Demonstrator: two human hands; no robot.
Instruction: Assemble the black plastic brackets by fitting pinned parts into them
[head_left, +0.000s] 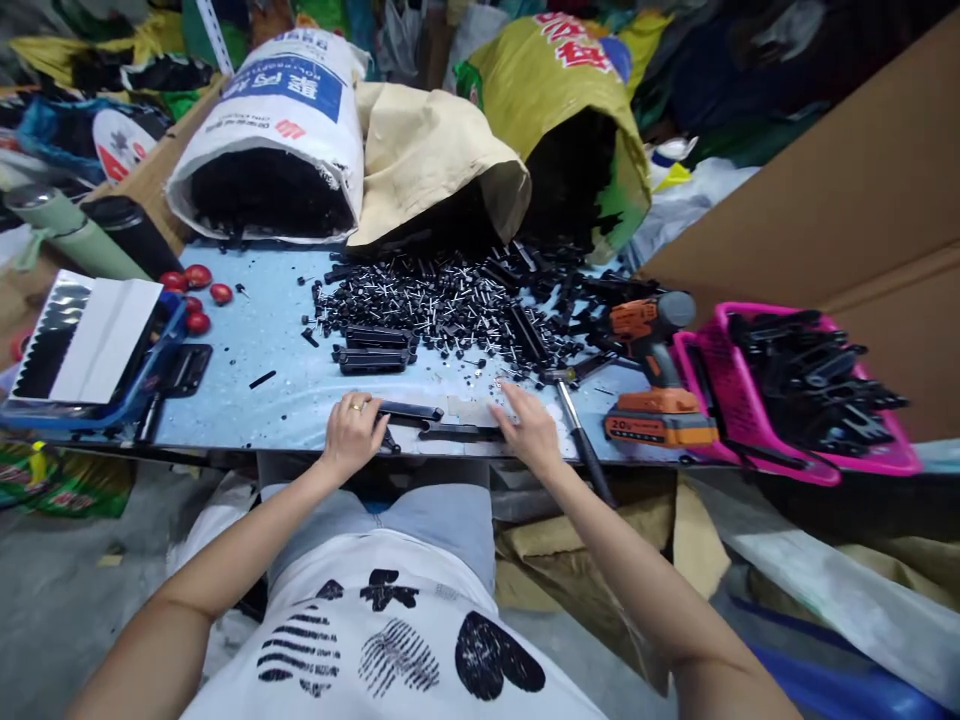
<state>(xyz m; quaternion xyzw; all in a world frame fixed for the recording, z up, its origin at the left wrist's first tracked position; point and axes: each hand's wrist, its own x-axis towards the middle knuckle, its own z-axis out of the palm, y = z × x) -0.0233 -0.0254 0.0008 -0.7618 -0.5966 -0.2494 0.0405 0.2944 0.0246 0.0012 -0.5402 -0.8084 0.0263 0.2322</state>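
My left hand [352, 430] rests at the near edge of the pale blue table [262, 370], fingers curled on the left end of a long black plastic strip [439, 422]. My right hand [529, 430] lies on the strip's right end with fingers bent down over it; whether it pinches something small is hidden. Just beyond lies a heap of small black parts with white tips [442, 300], and two more black strips [375, 348] sit left of the heap.
An orange cordless drill [652, 370] stands right of my hands, beside a pink basket of black parts [802, 390]. Three open sacks [277, 130] lie at the back. Red balls [196, 290], a blue tray with booklets [90, 350] and flasks are left.
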